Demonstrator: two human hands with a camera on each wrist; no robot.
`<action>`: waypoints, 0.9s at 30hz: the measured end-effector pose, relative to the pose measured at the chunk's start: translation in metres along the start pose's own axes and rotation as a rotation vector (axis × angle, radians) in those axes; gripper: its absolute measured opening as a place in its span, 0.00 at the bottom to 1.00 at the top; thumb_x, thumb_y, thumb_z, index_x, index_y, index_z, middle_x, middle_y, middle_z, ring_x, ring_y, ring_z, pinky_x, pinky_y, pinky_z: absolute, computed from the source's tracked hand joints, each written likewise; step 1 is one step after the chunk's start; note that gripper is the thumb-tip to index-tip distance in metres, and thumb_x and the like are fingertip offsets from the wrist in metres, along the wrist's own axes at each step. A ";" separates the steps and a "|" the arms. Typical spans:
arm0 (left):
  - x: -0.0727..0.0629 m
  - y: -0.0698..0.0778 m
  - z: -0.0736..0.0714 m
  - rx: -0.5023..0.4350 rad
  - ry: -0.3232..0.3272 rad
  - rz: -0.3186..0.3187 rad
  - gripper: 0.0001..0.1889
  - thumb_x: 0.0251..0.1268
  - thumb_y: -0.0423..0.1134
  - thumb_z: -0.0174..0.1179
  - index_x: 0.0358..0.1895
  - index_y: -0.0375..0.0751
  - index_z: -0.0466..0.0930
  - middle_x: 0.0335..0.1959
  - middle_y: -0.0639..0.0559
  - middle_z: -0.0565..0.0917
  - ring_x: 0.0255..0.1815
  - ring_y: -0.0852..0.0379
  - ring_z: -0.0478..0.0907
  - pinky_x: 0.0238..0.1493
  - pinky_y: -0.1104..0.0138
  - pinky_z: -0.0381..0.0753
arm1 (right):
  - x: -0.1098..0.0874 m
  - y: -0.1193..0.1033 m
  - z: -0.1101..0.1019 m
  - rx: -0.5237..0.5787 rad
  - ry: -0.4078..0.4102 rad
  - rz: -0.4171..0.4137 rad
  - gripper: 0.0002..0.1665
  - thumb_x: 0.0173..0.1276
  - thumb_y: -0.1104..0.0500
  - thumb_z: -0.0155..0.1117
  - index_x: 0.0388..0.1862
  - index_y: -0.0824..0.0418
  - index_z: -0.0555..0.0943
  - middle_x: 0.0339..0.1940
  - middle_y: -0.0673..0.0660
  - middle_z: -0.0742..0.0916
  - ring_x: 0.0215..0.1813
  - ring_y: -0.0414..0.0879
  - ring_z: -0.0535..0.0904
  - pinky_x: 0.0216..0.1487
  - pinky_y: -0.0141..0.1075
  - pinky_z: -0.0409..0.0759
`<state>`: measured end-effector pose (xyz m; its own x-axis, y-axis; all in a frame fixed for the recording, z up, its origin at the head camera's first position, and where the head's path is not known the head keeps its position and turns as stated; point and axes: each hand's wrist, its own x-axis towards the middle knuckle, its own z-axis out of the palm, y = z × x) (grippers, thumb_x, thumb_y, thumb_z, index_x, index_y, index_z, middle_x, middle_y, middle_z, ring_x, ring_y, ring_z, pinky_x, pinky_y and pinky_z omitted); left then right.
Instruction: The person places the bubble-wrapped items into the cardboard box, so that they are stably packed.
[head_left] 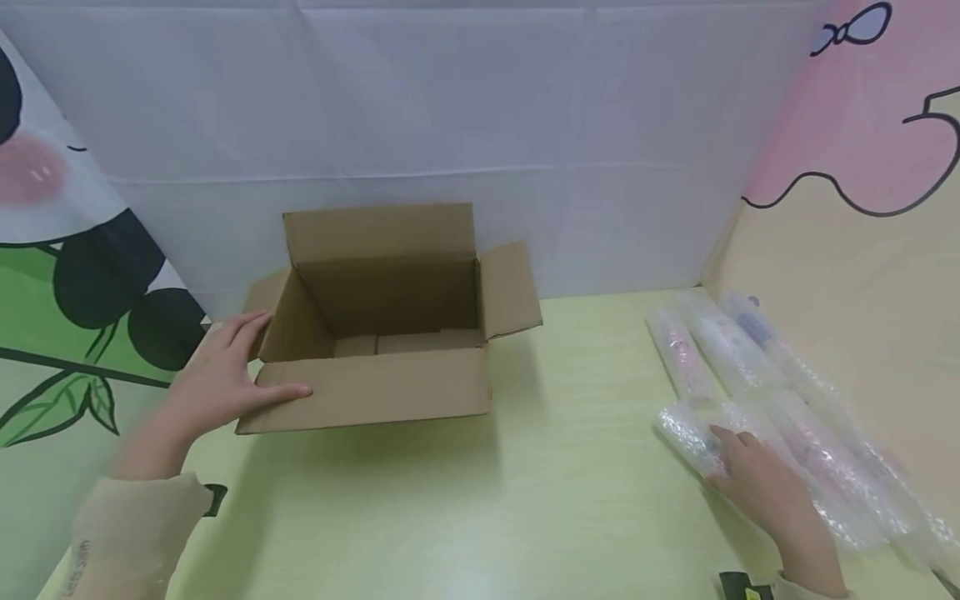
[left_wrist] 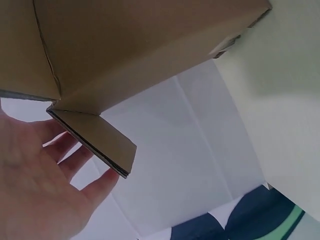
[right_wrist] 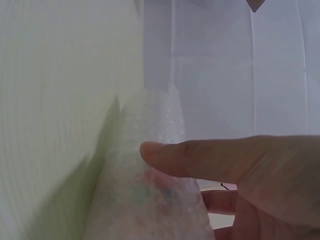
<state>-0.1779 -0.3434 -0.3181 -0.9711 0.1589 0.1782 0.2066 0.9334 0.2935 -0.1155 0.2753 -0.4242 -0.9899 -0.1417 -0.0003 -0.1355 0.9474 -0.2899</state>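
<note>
An open cardboard box (head_left: 375, 387) stands on the table with its flaps spread. My left hand (head_left: 225, 375) holds its near left corner, thumb over the front flap and fingers on the left side flap (left_wrist: 102, 137). Over at the right, my right hand (head_left: 765, 483) grips a bubble-wrapped package (head_left: 690, 437) in a group of several such packages. In the right wrist view the thumb lies across the near side of that clear wrap (right_wrist: 145, 200), and the other fingers go behind it, partly hidden. The package's contents are blurred by the wrap.
More bubble-wrapped packages (head_left: 682, 354) lie along the right side of the table (head_left: 420, 517), close to the right wall. A white cloth wall (head_left: 450, 100) rises right behind the box. Printed panels flank the table on both sides.
</note>
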 end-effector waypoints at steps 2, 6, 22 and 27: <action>-0.001 0.010 0.003 0.008 0.016 0.011 0.61 0.41 0.64 0.73 0.75 0.33 0.51 0.71 0.31 0.58 0.69 0.31 0.57 0.57 0.36 0.67 | 0.000 0.000 0.000 -0.002 -0.002 0.003 0.42 0.57 0.57 0.70 0.65 0.74 0.66 0.36 0.59 0.82 0.36 0.52 0.80 0.36 0.49 0.81; -0.003 0.029 0.009 0.037 0.039 0.025 0.62 0.40 0.66 0.72 0.74 0.32 0.53 0.71 0.31 0.60 0.69 0.32 0.59 0.51 0.37 0.73 | 0.000 0.001 0.000 -0.008 -0.001 0.009 0.41 0.57 0.57 0.70 0.66 0.74 0.66 0.36 0.60 0.83 0.37 0.54 0.80 0.37 0.52 0.81; -0.023 0.095 0.030 0.092 0.063 0.016 0.65 0.37 0.78 0.63 0.75 0.36 0.54 0.72 0.39 0.62 0.70 0.39 0.62 0.29 0.49 0.82 | -0.002 0.002 0.001 -0.014 0.014 -0.004 0.41 0.57 0.58 0.70 0.65 0.74 0.66 0.41 0.68 0.83 0.40 0.61 0.81 0.37 0.54 0.81; -0.034 0.115 0.034 0.100 0.069 0.025 0.65 0.36 0.79 0.62 0.75 0.39 0.53 0.73 0.42 0.62 0.69 0.42 0.63 0.21 0.58 0.79 | -0.001 0.000 0.000 -0.029 0.029 -0.006 0.40 0.57 0.57 0.70 0.65 0.74 0.67 0.46 0.72 0.82 0.43 0.66 0.80 0.37 0.55 0.81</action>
<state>-0.1250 -0.2303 -0.3227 -0.9545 0.1637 0.2493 0.2147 0.9574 0.1932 -0.1145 0.2758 -0.4243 -0.9898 -0.1396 0.0293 -0.1424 0.9546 -0.2616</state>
